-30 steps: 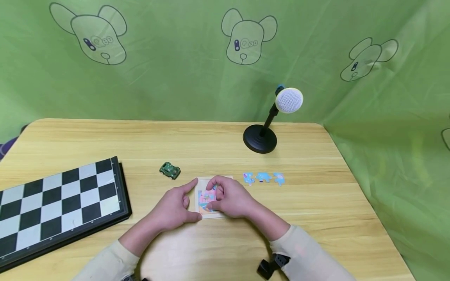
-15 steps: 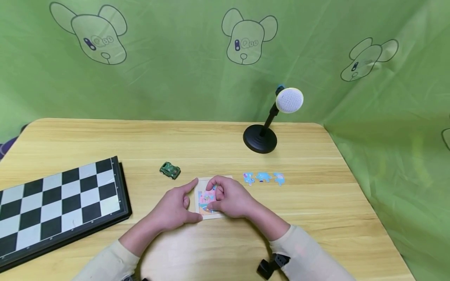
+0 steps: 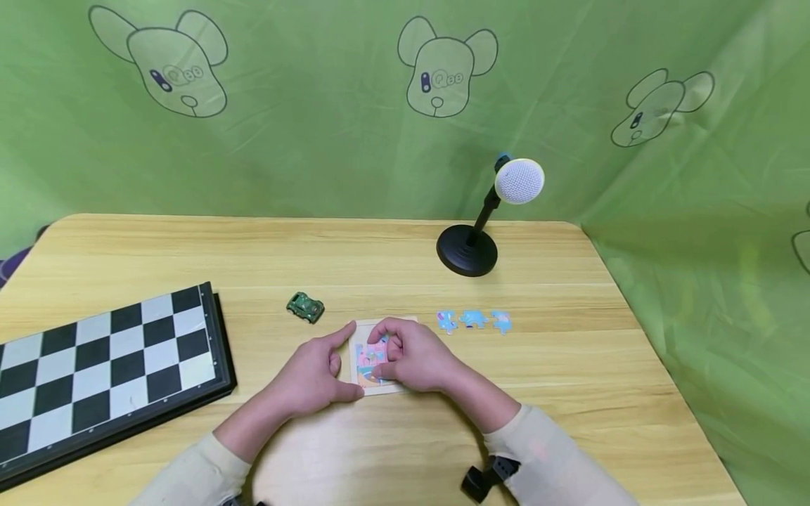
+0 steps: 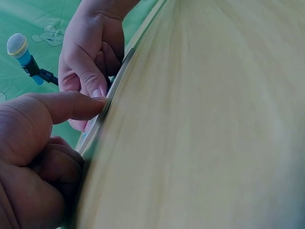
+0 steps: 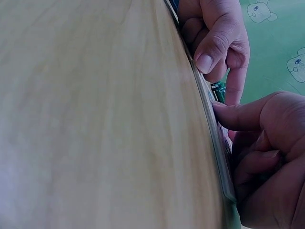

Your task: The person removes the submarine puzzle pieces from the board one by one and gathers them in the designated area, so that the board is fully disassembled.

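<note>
A small pale jigsaw puzzle board [image 3: 363,332] lies flat on the table, with pink, blue and orange pieces fitted in its lower left. My left hand [image 3: 311,372] holds its left side, index finger at the far corner and thumb [image 4: 83,106] on the near edge. The other left fingers are curled under. Over the middle of the board, my right hand [image 3: 419,357] has its thumb and bent index finger set apart on a puzzle piece [image 3: 380,353], partly hidden by the fingers. The right thumb [image 5: 233,116] touches the board's surface.
Blue and pink loose puzzle pieces [image 3: 473,319] lie in a row right of the board. A green toy car [image 3: 306,307] sits behind the left hand. A black-and-white checkered board [image 3: 110,365] lies at the left, and a microphone on a stand [image 3: 467,251] stands at the back.
</note>
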Tool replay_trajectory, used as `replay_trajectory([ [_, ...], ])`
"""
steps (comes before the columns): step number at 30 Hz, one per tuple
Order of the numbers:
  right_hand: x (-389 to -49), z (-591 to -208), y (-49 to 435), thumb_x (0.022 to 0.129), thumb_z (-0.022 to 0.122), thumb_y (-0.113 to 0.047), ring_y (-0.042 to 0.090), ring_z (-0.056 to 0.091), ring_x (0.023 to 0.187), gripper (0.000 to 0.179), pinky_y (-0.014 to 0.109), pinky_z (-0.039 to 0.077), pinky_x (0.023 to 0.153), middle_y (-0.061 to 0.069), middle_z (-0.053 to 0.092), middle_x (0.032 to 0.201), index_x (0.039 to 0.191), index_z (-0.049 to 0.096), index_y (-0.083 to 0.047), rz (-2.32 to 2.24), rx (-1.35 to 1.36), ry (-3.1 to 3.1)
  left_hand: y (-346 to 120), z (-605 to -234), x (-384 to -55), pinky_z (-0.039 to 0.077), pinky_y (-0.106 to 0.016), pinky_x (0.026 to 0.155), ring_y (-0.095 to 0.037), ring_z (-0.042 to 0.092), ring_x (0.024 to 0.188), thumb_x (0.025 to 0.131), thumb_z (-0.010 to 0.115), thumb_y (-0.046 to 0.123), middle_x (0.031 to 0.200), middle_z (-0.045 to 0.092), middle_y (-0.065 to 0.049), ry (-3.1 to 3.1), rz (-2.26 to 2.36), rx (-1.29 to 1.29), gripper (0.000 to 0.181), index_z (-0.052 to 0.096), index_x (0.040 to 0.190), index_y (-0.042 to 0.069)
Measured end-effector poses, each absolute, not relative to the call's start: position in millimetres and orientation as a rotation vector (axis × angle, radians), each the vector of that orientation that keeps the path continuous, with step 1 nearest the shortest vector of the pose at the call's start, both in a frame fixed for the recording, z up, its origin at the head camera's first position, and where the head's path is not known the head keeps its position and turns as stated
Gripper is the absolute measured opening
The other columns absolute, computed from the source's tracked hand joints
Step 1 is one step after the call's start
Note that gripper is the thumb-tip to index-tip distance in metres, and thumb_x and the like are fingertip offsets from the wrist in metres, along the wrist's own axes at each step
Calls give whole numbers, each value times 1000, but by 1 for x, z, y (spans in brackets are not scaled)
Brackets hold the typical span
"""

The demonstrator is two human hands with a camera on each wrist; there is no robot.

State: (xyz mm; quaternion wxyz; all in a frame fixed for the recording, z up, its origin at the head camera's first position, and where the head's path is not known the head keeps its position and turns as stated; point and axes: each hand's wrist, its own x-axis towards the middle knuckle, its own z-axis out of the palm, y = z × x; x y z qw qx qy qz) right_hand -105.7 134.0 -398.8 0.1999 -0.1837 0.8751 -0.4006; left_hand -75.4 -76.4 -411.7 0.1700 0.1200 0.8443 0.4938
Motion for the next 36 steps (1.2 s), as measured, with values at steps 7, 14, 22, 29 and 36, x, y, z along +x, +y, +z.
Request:
replay_trajectory([
  [7,-104,-398,134,78,85,-6,10,42,53,34,29,37,57,-4,45,59,102,61,-15,-1164,-522,2433,-76,-413,-75,29,-26,46,-10,32,48,67,92,14,54,37,5,2401,1406,347,102,38,153,2],
  [14,-104,-398,134,77,86,-8,11,43,54,34,29,39,59,-4,44,59,106,67,-15,-1162,-506,2442,-76,-413,-75,30,-27,46,-10,33,47,67,91,13,54,37,5,2401,1406,340,102,38,153,3],
  [22,-104,-398,135,79,85,-9,11,42,53,29,29,39,57,-5,43,58,103,69,-16,-1168,-532,2438,-76,-413,-75,30,-27,46,-10,33,47,67,91,13,54,37,5,2397,1413,343,102,38,153,2],
  [29,-102,-397,137,83,81,-10,7,40,52,18,27,40,58,-7,42,57,97,70,-13,-1190,-593,2471,-77,-413,-76,31,-27,46,-9,32,46,68,91,15,53,37,5,2417,1384,362,102,36,153,0],
  [36,-97,-400,138,81,84,-11,6,35,51,22,27,39,58,-7,37,56,97,70,-12,-1246,-632,2516,-77,-414,-76,31,-27,46,-9,31,45,68,91,14,52,37,5,2406,1395,364,102,36,153,0],
])
